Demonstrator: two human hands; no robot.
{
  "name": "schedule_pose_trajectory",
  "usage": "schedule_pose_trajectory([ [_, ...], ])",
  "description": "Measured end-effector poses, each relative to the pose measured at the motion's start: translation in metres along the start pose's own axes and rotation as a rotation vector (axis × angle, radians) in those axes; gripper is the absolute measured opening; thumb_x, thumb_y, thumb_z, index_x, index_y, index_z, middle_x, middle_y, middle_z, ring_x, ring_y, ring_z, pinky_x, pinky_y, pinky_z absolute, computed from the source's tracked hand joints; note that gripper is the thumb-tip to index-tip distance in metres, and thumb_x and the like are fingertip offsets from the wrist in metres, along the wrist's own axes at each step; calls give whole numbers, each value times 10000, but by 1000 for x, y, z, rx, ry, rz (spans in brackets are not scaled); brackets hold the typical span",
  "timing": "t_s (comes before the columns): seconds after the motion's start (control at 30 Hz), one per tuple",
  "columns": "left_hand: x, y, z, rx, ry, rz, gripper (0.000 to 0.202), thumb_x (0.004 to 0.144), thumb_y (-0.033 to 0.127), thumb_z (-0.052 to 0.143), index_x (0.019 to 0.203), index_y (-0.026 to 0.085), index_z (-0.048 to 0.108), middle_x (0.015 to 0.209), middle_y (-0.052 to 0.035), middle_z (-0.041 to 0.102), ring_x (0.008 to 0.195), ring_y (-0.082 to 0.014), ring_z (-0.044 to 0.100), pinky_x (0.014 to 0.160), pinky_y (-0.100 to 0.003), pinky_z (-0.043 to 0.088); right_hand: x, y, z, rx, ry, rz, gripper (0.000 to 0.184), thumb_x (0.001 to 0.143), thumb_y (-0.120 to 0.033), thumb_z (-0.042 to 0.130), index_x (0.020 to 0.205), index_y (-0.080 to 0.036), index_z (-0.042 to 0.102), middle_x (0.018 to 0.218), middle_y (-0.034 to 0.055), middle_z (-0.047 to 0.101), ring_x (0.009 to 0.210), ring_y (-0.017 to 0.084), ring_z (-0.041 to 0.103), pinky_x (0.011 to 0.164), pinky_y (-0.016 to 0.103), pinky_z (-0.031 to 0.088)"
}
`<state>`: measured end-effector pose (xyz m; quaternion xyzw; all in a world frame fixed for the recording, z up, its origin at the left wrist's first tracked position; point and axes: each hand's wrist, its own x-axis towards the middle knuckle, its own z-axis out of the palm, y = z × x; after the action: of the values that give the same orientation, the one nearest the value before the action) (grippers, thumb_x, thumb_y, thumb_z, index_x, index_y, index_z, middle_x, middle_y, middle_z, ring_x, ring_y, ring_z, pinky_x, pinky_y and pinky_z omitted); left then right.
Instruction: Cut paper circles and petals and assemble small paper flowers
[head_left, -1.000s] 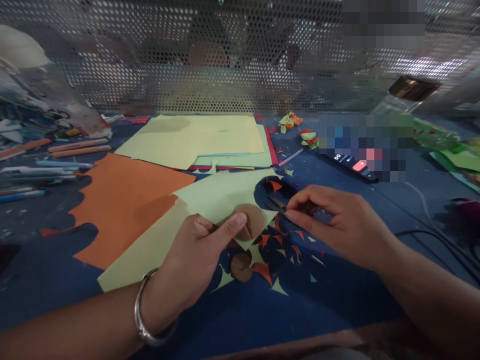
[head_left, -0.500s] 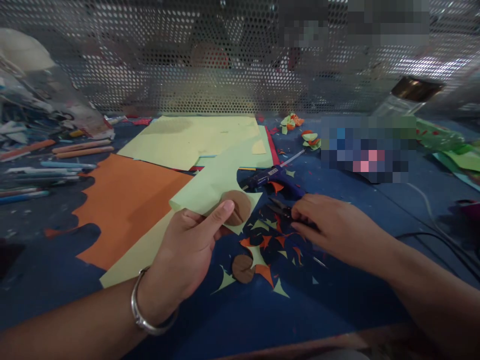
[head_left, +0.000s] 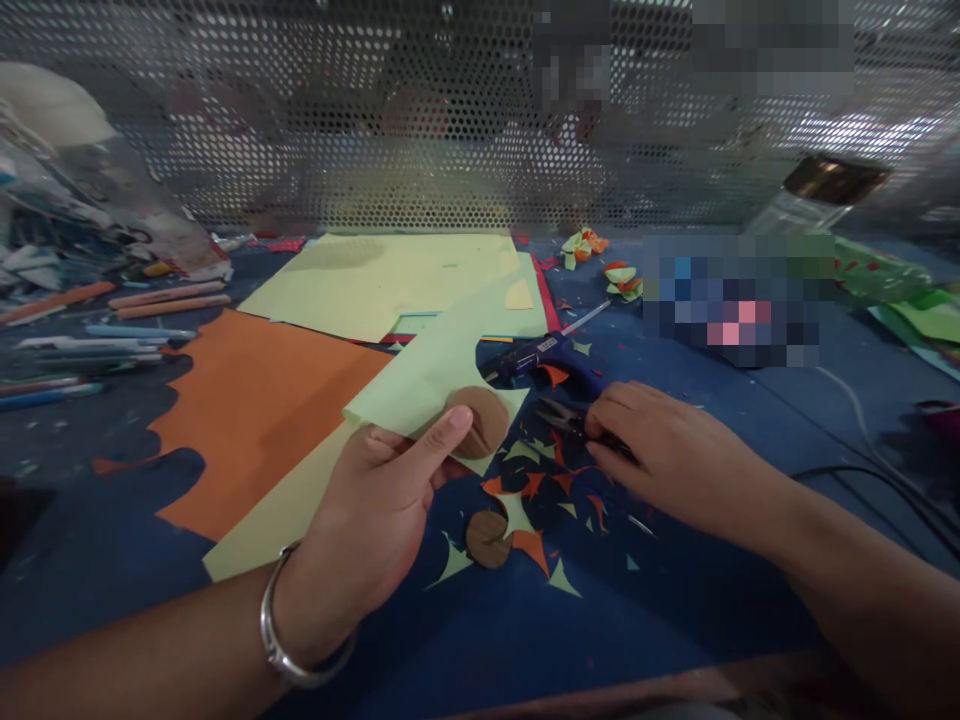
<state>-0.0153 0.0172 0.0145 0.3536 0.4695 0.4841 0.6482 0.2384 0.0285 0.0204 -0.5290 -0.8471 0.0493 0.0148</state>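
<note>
My left hand (head_left: 375,510) pinches a pale green paper sheet (head_left: 427,375) together with a brown cardboard disc (head_left: 480,418) pressed against it by the thumb. My right hand (head_left: 664,455) rests on the blue table with its fingers closed around the handles of small black scissors (head_left: 559,415), whose blades point left. A second brown disc (head_left: 487,538) lies on the table below, among green and orange paper scraps (head_left: 536,490). A blue glue gun (head_left: 544,355) lies just beyond the scissors.
An orange sheet (head_left: 247,410) and stacked yellow-green sheets (head_left: 390,280) cover the middle of the blue table. Pens and pencils (head_left: 97,330) lie at the left. A perforated metal screen (head_left: 450,110) closes the back. Cables (head_left: 870,450) run at the right, near green paper pieces (head_left: 900,300).
My right hand has dropped onto the table and settled on the scissors. My left hand lifted the green sheet and disc slightly, uncovering the glue gun.
</note>
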Motion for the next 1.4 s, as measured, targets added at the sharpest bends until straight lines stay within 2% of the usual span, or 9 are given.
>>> schedule_pose_trajectory([
  [0.17,-1,1,2,18,3,78,96,871,335,783,906,254,821,979,-8,788,954,-179,697,834,-270,555,-1,-1,-5,230,36,50,92,915,-233,525,846,-217,584,833,25,635,718,177,584,654,315,434],
  [0.3,-2,-1,1,-30,-11,122,73,895,305,759,932,264,806,1069,4,779,1021,-183,681,918,-295,533,-3,-4,-8,455,77,122,136,946,-282,496,818,-237,504,649,-48,525,548,121,441,528,270,337],
  [0.47,-2,1,6,-61,38,89,110,866,283,784,969,249,801,1054,-12,782,992,-190,681,843,-285,529,-4,-11,-8,667,59,157,182,954,-301,522,805,-247,434,618,-63,483,532,113,413,511,259,331],
  [0.67,1,10,13,-175,72,42,156,862,310,793,976,204,780,1078,-34,767,996,-174,678,763,-243,525,0,-24,-1,826,199,177,272,1013,-510,514,970,-245,559,641,-60,435,563,127,404,526,267,345],
  [0.77,-3,9,16,-221,104,27,181,841,306,812,987,203,785,1087,-34,767,1005,-171,684,805,-241,545,0,-30,5,983,146,199,368,1048,-555,423,949,-250,604,732,-14,505,654,146,466,561,274,371],
  [0.87,-11,4,22,-256,148,-9,134,802,308,845,865,202,793,947,-25,774,883,-163,694,788,-252,566,-1,-36,11,1179,122,225,380,1027,-569,482,888,-236,602,780,2,511,697,147,469,582,270,379],
  [0.93,-18,0,27,-285,164,-45,150,799,334,848,827,196,797,904,-36,775,843,-170,696,772,-259,581,-3,-40,13,1322,75,236,363,1003,-570,540,889,-229,590,744,-17,464,650,126,418,550,256,345],
  [1.1,-34,-8,39,-407,174,-13,95,864,309,795,918,230,798,1040,-33,786,923,-162,706,773,-226,602,-7,-47,13,1599,-77,220,350,991,-539,589,870,-213,544,670,-69,341,557,84,252,473,237,203],
  [1.4,-42,-12,50,-560,160,-149,180,774,264,878,929,190,825,1022,-23,806,900,-123,736,799,-153,607,-9,-56,9,1803,-102,187,414,949,-535,660,787,-210,461,625,-91,308,523,61,219,433,198,168],
])
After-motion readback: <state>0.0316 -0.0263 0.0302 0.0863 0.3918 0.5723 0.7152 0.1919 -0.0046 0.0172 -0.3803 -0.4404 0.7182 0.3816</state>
